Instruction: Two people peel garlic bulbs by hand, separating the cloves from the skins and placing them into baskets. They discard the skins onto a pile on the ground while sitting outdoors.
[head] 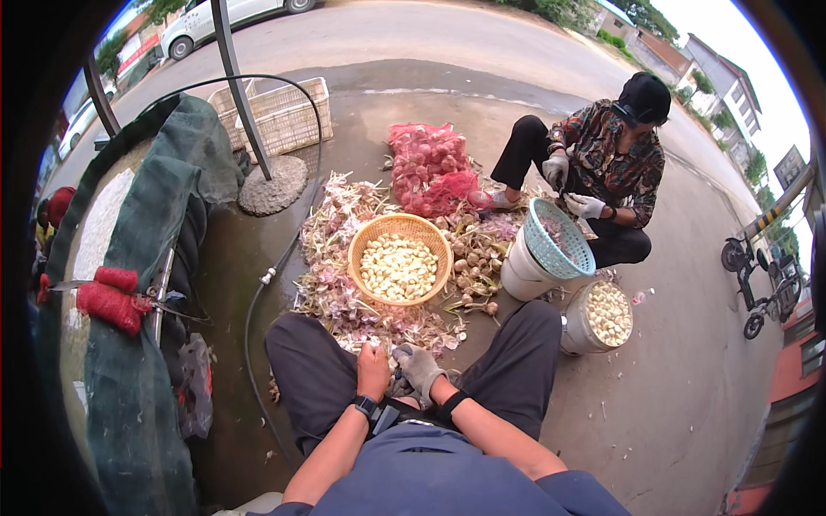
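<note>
Between my knees, my bare left hand (374,373) has its fingers curled around something small and pale, seemingly garlic. Close to its right, my right hand (418,369) wears a grey glove; its fingers are bent, and what they hold is too small to tell. Just beyond both hands lies a heap of garlic skins and stalks (329,258). An orange plastic basket (445,248) of peeled garlic cloves (398,267) rests on that heap. Whole garlic bulbs (474,264) lie loose to the basket's right.
A person (606,155) in gloves sits at the right behind a blue basket (545,235) on a white bucket (519,274). Nearer stands a bucket (577,329) of cloves. Red net sacks (429,161) of garlic stand beyond. A black hose (248,335) runs along the left, beside green netting (122,361).
</note>
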Available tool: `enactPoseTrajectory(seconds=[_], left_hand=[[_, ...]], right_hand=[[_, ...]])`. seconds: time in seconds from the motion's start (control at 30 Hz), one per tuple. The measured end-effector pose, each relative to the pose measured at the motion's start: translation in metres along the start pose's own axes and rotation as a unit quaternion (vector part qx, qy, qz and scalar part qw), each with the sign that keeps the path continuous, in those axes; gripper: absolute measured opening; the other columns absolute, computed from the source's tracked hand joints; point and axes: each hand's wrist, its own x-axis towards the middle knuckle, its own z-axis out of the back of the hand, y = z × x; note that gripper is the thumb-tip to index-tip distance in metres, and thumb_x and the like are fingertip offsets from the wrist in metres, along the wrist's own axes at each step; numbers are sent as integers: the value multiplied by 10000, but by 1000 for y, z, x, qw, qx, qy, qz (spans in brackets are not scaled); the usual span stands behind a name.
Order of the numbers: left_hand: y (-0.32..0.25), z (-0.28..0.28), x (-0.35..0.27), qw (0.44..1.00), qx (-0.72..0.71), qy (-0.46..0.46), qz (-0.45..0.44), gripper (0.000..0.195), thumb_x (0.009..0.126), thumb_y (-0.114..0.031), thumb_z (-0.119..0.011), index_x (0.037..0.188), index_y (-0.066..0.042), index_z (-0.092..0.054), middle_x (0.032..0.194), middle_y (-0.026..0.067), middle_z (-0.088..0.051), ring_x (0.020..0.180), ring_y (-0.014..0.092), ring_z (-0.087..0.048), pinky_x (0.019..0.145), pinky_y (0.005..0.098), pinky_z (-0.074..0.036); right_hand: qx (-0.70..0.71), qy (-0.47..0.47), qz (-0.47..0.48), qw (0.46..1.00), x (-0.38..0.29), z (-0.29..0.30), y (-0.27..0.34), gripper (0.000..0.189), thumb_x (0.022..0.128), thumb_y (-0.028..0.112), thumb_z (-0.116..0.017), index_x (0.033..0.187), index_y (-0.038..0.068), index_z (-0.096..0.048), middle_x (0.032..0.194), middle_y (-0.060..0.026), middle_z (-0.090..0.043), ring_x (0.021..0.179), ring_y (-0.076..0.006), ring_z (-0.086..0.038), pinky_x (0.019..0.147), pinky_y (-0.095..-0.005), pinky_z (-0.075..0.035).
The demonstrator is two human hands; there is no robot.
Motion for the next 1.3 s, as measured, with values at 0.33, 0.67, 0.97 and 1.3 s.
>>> enactPoseTrajectory(seconds=[0.33, 0.67, 0.97, 1.3], left_hand=[[-31, 10, 0, 976, -162, 47, 136, 237, 1013, -183, -481, 903, 20, -534, 764, 122, -577, 657, 210, -576, 594, 407, -477], [7, 3, 6, 988, -122, 55, 82, 235, 1007, -185, -471, 911, 21, -529, 763, 106, -556, 667, 174, -530, 593, 384, -448], [-9, 8, 5, 954, -239, 119, 139, 242, 1070, -275, -502, 1010, -47, -555, 856, 54, -639, 681, 126, -628, 543, 286, -467], [-11, 5, 3, 956, -244, 118, 117, 296, 1058, -315, -540, 1049, -18, -528, 817, 79, -640, 681, 156, -652, 530, 308, -485]], right_hand=[[-39, -70, 87, 993, -21, 30, 24, 273, 958, 263, -705, 1178, 101, -725, 1009, -158, -760, 900, -325, -738, 802, -400, -573], [-184, 19, 108, 977, -21, 18, 22, 266, 960, 247, -684, 1199, 131, -700, 1074, -181, -731, 985, -386, -700, 844, -454, -571], [-19, 48, 50, 997, -15, 29, 26, 310, 944, 218, -730, 1197, 39, -725, 985, -139, -759, 846, -181, -705, 795, -327, -558], [18, 68, 117, 991, -15, 35, 25, 298, 961, 200, -726, 1205, 29, -711, 975, -95, -746, 877, -124, -657, 825, -296, -541]])
